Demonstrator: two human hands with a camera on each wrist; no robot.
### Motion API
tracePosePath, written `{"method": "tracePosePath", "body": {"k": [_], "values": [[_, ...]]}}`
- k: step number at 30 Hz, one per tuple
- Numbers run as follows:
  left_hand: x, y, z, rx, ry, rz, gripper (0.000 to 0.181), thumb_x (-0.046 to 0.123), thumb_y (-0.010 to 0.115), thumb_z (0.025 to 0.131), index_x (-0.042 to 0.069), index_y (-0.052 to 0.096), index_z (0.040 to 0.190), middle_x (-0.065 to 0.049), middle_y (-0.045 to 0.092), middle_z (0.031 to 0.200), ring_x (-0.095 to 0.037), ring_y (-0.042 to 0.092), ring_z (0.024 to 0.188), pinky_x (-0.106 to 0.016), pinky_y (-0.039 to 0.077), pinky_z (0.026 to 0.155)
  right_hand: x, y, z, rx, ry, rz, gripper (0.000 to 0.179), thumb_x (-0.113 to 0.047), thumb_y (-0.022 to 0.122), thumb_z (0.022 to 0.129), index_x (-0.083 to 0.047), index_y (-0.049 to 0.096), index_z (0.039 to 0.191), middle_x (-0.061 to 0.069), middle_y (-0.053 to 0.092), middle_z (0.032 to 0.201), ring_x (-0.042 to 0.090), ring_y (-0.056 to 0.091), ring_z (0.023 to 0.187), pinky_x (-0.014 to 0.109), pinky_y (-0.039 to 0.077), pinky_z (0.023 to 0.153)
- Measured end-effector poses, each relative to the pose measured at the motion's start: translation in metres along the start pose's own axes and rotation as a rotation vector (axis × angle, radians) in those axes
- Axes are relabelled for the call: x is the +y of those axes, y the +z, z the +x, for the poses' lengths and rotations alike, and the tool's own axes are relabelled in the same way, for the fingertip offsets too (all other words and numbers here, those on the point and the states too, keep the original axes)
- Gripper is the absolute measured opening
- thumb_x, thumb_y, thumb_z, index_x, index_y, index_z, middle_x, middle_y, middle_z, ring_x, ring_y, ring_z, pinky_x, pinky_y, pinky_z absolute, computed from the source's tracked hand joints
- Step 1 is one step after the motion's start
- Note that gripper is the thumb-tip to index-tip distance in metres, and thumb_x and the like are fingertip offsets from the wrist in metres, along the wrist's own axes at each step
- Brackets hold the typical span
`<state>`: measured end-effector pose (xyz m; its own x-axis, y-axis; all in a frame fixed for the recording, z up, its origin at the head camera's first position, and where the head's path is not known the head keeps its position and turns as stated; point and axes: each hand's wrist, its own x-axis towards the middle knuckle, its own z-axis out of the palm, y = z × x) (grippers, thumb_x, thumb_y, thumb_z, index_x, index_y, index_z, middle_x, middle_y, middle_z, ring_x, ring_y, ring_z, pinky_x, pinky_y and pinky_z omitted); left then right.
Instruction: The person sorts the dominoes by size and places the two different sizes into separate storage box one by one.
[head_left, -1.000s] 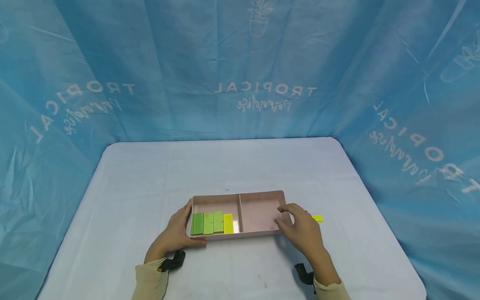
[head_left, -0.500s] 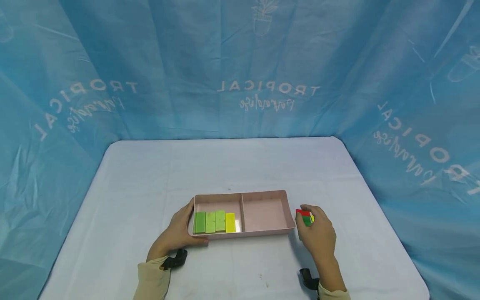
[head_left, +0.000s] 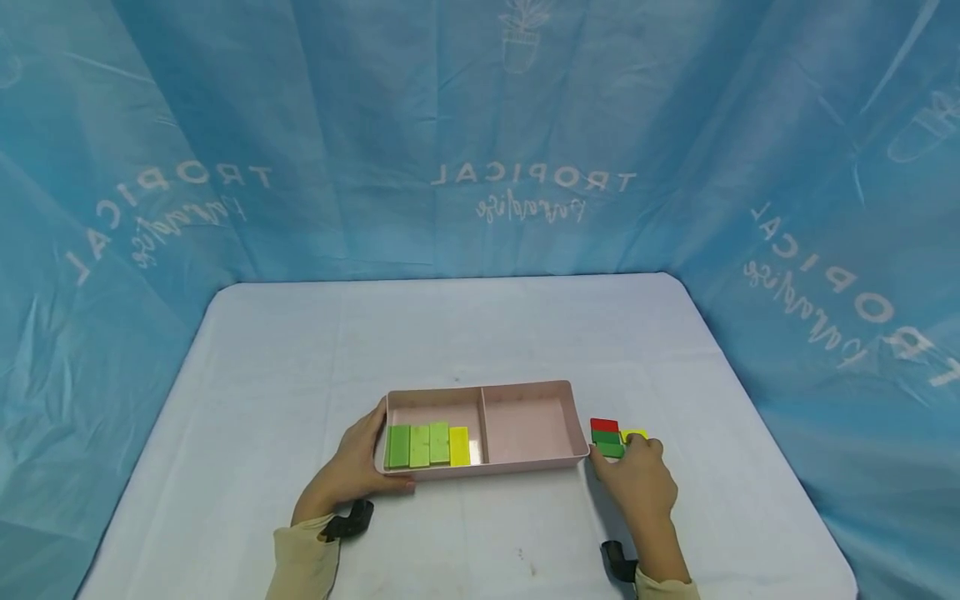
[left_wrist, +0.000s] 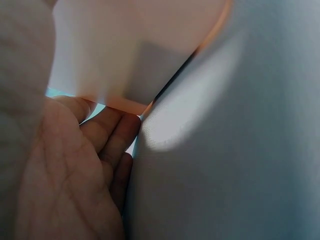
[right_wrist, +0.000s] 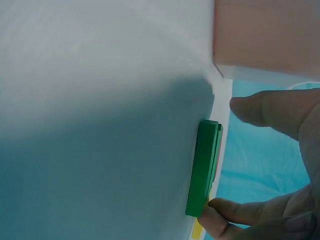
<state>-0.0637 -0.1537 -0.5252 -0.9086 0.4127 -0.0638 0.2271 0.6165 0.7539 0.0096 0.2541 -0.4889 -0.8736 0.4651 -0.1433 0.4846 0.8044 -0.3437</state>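
Note:
My left hand (head_left: 348,462) grips the left end of a pale pink two-compartment box (head_left: 528,425), thumb along the front wall and fingers round the side. A row of flat blocks fills the front of its left compartment: a darker green block (head_left: 399,447), light green ones and a yellow block (head_left: 459,447). Just right of the box is my right hand (head_left: 641,483), thumb spread from the fingers. In the right wrist view its fingertips touch the end of a green block (right_wrist: 202,170). A red block (head_left: 603,425) and another yellow block (head_left: 634,433) lie beside it.
A white cloth covers the table (head_left: 442,333), with a few small specks near the front. Blue printed curtains (head_left: 480,225) hang behind and along both sides. A black wrist mount (head_left: 348,518) sits on the left wrist, another (head_left: 618,562) on the right.
The right hand has moved from over the box's right end out to the loose blocks, then slightly nearer me, uncovering the red and green ones. The left hand keeps its hold.

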Motion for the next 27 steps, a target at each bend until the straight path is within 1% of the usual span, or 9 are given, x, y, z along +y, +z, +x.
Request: {"method": "tracePosePath", "body": {"k": [5,10,13,16,19,22,24,27], "values": [[0.000,0.000,0.001,-0.010,-0.013,0.016,0.143,0.051,0.094,0.062,0.001,0.005,0.161,-0.024,0.024,0.163,-0.047,0.025,0.148,-0.067,0.021,0.118,-0.002,0.000,0.001,0.009,0.014,-0.013,0.075,-0.046,0.069,0.086,0.014,0.055,0.127,0.036,0.051,0.112,0.037,0.063,0.071,0.047,0.054,0.051],[0.001,-0.001,0.000,-0.006,-0.001,0.007,0.142,0.050,0.094,0.062,0.000,0.006,0.161,-0.024,0.024,0.163,-0.047,0.026,0.147,-0.067,0.021,0.117,-0.001,-0.003,0.003,0.009,0.032,-0.001,0.079,-0.048,0.069,0.086,0.017,0.050,0.127,0.036,0.049,0.111,0.034,0.061,0.067,0.044,0.051,0.048],[0.003,-0.001,0.000,-0.012,-0.007,-0.003,0.142,0.050,0.095,0.062,0.001,0.005,0.161,-0.023,0.024,0.164,-0.045,0.024,0.148,-0.066,0.019,0.119,0.002,-0.005,0.007,0.011,0.042,0.003,0.079,-0.048,0.067,0.088,0.019,0.048,0.126,0.036,0.047,0.110,0.033,0.059,0.064,0.043,0.050,0.047],[0.005,-0.001,0.000,-0.019,-0.014,0.000,0.142,0.051,0.094,0.062,0.003,0.005,0.162,-0.021,0.024,0.164,-0.044,0.024,0.149,-0.066,0.018,0.119,0.003,-0.005,0.011,0.012,0.070,-0.009,0.078,-0.047,0.066,0.089,0.020,0.047,0.125,0.037,0.045,0.111,0.033,0.058,0.061,0.043,0.052,0.047],[0.004,-0.001,0.000,-0.010,-0.003,-0.004,0.142,0.051,0.095,0.061,0.004,0.006,0.162,-0.021,0.026,0.164,-0.044,0.026,0.148,-0.066,0.019,0.119,0.004,-0.007,0.014,0.009,0.095,-0.011,0.077,-0.046,0.064,0.090,0.020,0.048,0.125,0.038,0.044,0.113,0.034,0.058,0.062,0.044,0.053,0.049],[0.003,-0.001,0.000,0.003,0.010,-0.005,0.142,0.050,0.095,0.060,0.004,0.007,0.162,-0.021,0.027,0.163,-0.045,0.027,0.148,-0.067,0.020,0.118,0.007,-0.009,0.017,0.026,0.091,0.016,0.073,-0.042,0.062,0.091,0.021,0.049,0.126,0.040,0.044,0.117,0.038,0.060,0.068,0.048,0.055,0.053],[0.003,-0.001,-0.001,0.009,0.016,-0.015,0.142,0.049,0.096,0.060,0.004,0.007,0.162,-0.021,0.028,0.163,-0.045,0.028,0.147,-0.067,0.020,0.118,0.010,-0.009,0.020,0.029,0.071,0.042,0.070,-0.039,0.061,0.092,0.020,0.049,0.129,0.040,0.045,0.122,0.042,0.062,0.078,0.052,0.057,0.060],[0.002,-0.002,-0.002,0.008,0.019,-0.022,0.141,0.047,0.096,0.060,0.004,0.007,0.162,-0.021,0.028,0.163,-0.044,0.028,0.147,-0.067,0.021,0.118,0.016,-0.008,0.024,0.008,0.037,0.064,0.069,-0.034,0.061,0.091,0.018,0.048,0.134,0.040,0.044,0.130,0.045,0.061,0.093,0.055,0.059,0.071]]}}
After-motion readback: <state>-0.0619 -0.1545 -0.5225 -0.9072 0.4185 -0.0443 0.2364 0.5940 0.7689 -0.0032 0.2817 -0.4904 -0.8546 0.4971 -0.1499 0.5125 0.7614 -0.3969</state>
